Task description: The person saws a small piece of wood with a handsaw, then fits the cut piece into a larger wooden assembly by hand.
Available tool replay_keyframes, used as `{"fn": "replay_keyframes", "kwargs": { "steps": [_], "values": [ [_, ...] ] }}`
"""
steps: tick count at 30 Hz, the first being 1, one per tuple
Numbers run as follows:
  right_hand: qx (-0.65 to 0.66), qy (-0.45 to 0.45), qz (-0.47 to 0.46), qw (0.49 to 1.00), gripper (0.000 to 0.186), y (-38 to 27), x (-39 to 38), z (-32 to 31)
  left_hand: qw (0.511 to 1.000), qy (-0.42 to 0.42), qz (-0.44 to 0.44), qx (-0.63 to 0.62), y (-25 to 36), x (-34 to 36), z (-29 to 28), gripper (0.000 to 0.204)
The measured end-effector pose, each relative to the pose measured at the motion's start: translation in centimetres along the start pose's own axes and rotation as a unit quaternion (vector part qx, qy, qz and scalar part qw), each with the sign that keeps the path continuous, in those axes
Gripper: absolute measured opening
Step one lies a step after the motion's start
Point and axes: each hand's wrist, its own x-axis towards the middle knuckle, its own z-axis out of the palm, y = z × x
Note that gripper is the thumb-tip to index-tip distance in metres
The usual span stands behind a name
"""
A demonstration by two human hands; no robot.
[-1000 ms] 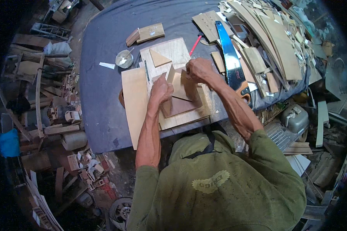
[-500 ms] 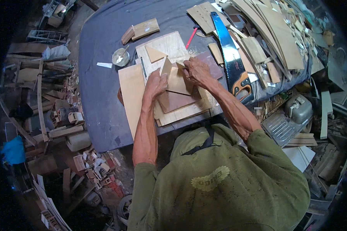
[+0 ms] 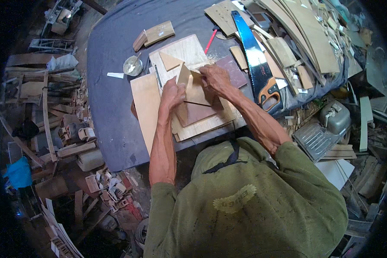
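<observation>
My left hand is closed on a narrow upright wooden piece. My right hand has its fingers curled round the upper edge of a second plywood piece that meets the first at an angle; the fingertips are partly hidden. Both pieces stand on a reddish-brown board atop pale boards. A wooden triangle lies just beyond them, with a pencil-like stick at the left beside a long plywood sheet.
A cup of white paste and two small boards are on the cloth-covered table. A handsaw and a red-handled tool lie right, beside piled offcuts. Wood scraps and a steel sink surround the table.
The view has shifted slightly. My right hand has lowered a little toward me, showing more of the reddish board behind it. My left hand keeps its hold on the upright piece.
</observation>
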Motion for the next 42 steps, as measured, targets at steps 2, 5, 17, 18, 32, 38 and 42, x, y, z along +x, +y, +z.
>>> {"fn": "replay_keyframes", "kwargs": {
  "steps": [2,5,17,18,32,38,42],
  "values": [
    [0.003,0.004,-0.007,1.000,0.023,-0.3,0.3,0.5,0.999,-0.015,-0.029,0.008,0.4,0.1,0.0,0.033],
    [0.005,0.033,-0.018,0.999,0.023,-0.5,0.5,1.3,0.998,-0.025,-0.028,0.042,1.0,0.3,-0.1,0.033],
    [0.093,0.088,-0.019,0.992,0.038,0.0,0.1,2.9,0.999,-0.031,-0.014,0.042,0.7,0.4,0.1,0.038],
    [0.081,0.081,-0.003,0.993,0.036,-0.4,0.1,2.8,0.999,-0.031,-0.015,0.042,0.6,0.4,0.1,0.038],
    [0.074,0.070,0.037,0.994,0.037,-1.0,-0.1,2.9,0.996,-0.078,-0.038,0.028,-0.2,0.8,-0.2,0.032],
    [0.072,0.081,-0.001,0.994,0.032,-0.4,0.1,3.7,0.998,-0.064,-0.017,0.008,-0.9,0.8,-0.3,0.035],
    [0.071,0.081,-0.010,0.994,0.029,0.0,0.6,4.5,0.998,-0.052,0.025,0.038,-1.4,0.8,-0.5,0.036]
  ]
}}
